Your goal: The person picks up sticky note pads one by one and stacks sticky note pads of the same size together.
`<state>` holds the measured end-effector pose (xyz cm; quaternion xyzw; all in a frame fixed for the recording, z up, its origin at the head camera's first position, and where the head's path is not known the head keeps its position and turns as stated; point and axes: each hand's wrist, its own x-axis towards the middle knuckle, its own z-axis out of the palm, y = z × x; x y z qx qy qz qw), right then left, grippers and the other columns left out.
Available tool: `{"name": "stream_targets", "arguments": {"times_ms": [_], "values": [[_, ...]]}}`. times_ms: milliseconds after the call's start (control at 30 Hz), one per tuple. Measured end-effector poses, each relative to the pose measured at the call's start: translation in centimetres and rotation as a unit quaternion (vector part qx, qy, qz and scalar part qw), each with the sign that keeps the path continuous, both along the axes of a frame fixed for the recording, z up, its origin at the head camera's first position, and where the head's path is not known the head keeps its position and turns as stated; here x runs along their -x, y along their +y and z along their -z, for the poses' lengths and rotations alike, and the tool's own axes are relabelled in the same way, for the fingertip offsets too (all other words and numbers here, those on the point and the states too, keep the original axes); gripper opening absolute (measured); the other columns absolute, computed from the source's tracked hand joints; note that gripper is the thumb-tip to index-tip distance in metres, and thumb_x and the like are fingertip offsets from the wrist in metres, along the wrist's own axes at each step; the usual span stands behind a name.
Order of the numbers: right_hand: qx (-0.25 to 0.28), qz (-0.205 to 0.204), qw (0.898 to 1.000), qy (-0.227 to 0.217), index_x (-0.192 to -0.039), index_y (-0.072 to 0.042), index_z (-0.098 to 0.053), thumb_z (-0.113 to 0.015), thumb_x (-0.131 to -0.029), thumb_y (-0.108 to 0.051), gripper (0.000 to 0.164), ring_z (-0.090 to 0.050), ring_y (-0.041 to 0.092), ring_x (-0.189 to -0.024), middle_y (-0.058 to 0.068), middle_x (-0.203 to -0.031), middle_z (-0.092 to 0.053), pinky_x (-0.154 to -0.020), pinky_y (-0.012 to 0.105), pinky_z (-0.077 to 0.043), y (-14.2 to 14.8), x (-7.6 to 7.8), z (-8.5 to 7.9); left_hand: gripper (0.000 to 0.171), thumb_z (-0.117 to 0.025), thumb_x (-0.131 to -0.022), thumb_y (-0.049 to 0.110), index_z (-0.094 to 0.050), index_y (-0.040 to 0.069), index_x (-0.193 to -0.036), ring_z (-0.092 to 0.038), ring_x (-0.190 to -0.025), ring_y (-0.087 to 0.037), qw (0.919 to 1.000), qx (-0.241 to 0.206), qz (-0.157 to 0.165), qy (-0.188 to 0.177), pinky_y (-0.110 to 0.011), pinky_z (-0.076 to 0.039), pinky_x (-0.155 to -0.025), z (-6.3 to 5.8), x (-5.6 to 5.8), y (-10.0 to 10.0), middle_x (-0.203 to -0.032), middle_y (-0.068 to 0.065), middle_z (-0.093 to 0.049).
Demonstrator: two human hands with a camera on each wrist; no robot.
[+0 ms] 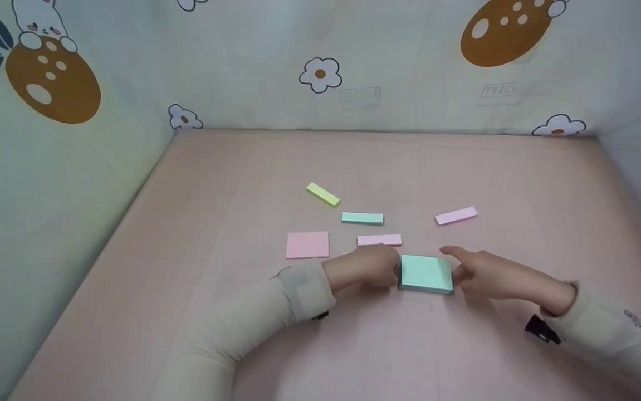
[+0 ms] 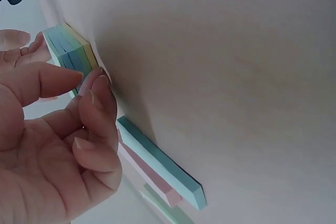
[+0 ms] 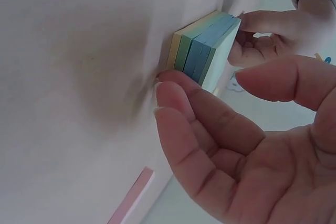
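Note:
A stack of square sticky-note pads [image 1: 426,273] lies on the pink surface, mint on top. Its sides in the right wrist view show blue, green and pale yellow layers. My left hand [image 1: 371,265] is at the stack's left side, fingers bent, thumb and index fingertips right at its edge. On the opposite side is my right hand [image 1: 490,273], fingertips at the stack's edge. In the right wrist view, the right thumb [image 3: 273,80] stands apart from the fingers. A pink strip pad [image 1: 379,240] lies just beyond my left hand.
Left of the stack lies a pink square pad [image 1: 307,245]. Farther back are a yellow strip pad [image 1: 323,195], a mint strip pad [image 1: 362,218] and, at right, another pink strip pad [image 1: 456,216]. A patterned cloth wall [image 1: 409,83] borders the surface at the back.

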<state>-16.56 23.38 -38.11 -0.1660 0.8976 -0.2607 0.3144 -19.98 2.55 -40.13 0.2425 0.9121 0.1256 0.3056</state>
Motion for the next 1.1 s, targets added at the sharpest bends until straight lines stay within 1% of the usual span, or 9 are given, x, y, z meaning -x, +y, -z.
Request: {"name": "stream_targets", "arguments": {"times_ms": [200, 367, 500, 633, 733, 900, 967, 1100], "values": [[-0.005, -0.010, 1.000, 0.016, -0.137, 0.006, -0.025, -0.051, -0.079, 0.006, 0.064, -0.056, 0.020, -0.085, 0.018, -0.104, -0.064, -0.069, 0.033, -0.045, -0.19, -0.02, -0.02, 0.009, -0.059, -0.084, 0.013, -0.065, 0.007, -0.086, -0.042, -0.054, -0.012, 1.0000, -0.008, 0.005, -0.002, -0.024, -0.031, -0.048, 0.10, 0.00, 0.20, -0.059, 0.001, -0.043], [-0.011, -0.008, 1.000, 0.017, -0.138, 0.005, -0.025, -0.050, -0.078, 0.007, 0.066, -0.054, 0.018, -0.079, 0.014, -0.101, -0.065, -0.066, 0.031, -0.043, -0.41, -0.06, -0.09, 0.006, -0.059, -0.083, 0.011, -0.061, 0.006, -0.080, -0.039, -0.052, -0.012, 1.0000, -0.004, 0.006, -0.001, -0.024, -0.030, -0.047, 0.14, 0.03, 0.34, -0.058, 0.001, -0.040], [-0.014, -0.007, 1.000, 0.020, -0.138, 0.005, -0.023, -0.050, -0.078, 0.008, 0.067, -0.053, 0.017, -0.078, 0.012, -0.098, -0.065, -0.064, 0.030, -0.042, -0.71, -0.11, -0.18, 0.007, -0.058, -0.084, 0.011, -0.060, 0.006, -0.080, -0.040, -0.053, -0.012, 1.0000, 0.003, 0.006, 0.003, -0.024, -0.030, -0.048, 0.19, 0.03, 0.46, -0.059, 0.000, -0.040], [-0.016, -0.012, 0.999, 0.033, -0.138, 0.005, -0.023, -0.050, -0.077, 0.008, 0.067, -0.051, 0.016, -0.072, 0.008, -0.092, -0.064, -0.062, 0.029, -0.040, -0.81, -0.12, -0.23, 0.007, -0.058, -0.084, 0.012, -0.061, 0.005, -0.083, -0.041, -0.054, -0.013, 0.9999, 0.009, 0.003, 0.007, -0.024, -0.031, -0.049, 0.21, -0.02, 0.54, -0.060, 0.000, -0.041], [-0.020, -0.012, 0.999, 0.027, -0.139, 0.005, -0.022, -0.050, -0.077, 0.007, 0.067, -0.051, 0.016, -0.074, 0.008, -0.093, -0.064, -0.063, 0.029, -0.041, -0.73, -0.10, -0.26, 0.008, -0.059, -0.084, 0.012, -0.062, 0.005, -0.083, -0.041, -0.054, -0.013, 0.9999, 0.011, 0.000, 0.005, -0.024, -0.032, -0.048, 0.15, -0.03, 0.56, -0.060, 0.000, -0.042], [-0.021, -0.020, 0.999, 0.013, -0.139, 0.005, -0.020, -0.049, -0.076, 0.008, 0.069, -0.056, 0.019, -0.089, 0.012, -0.102, -0.066, -0.073, 0.034, -0.044, -0.54, -0.09, -0.35, 0.008, -0.058, -0.085, 0.011, -0.061, 0.005, -0.080, -0.040, -0.051, -0.012, 0.9999, 0.010, 0.003, -0.001, -0.023, -0.031, -0.046, -0.01, 0.05, 0.51, -0.057, 0.000, -0.041], [-0.019, -0.028, 0.999, 0.015, -0.139, 0.006, -0.019, -0.050, -0.076, 0.008, 0.070, -0.056, 0.018, -0.089, 0.013, -0.101, -0.066, -0.074, 0.035, -0.044, -0.55, -0.11, -0.37, 0.008, -0.058, -0.085, 0.010, -0.061, 0.005, -0.080, -0.039, -0.050, -0.012, 1.0000, 0.008, 0.003, -0.002, -0.023, -0.030, -0.046, 0.01, 0.06, 0.52, -0.057, 0.000, -0.041], [-0.018, -0.037, 0.999, 0.027, -0.138, 0.006, -0.021, -0.052, -0.076, 0.007, 0.070, -0.055, 0.016, -0.082, 0.012, -0.099, -0.067, -0.070, 0.032, -0.043, -0.64, -0.18, -0.45, 0.008, -0.058, -0.085, 0.011, -0.060, 0.005, -0.080, -0.039, -0.051, -0.012, 0.9999, 0.012, 0.000, 0.000, -0.023, -0.030, -0.046, 0.14, 0.05, 0.63, -0.058, -0.001, -0.041]]}}
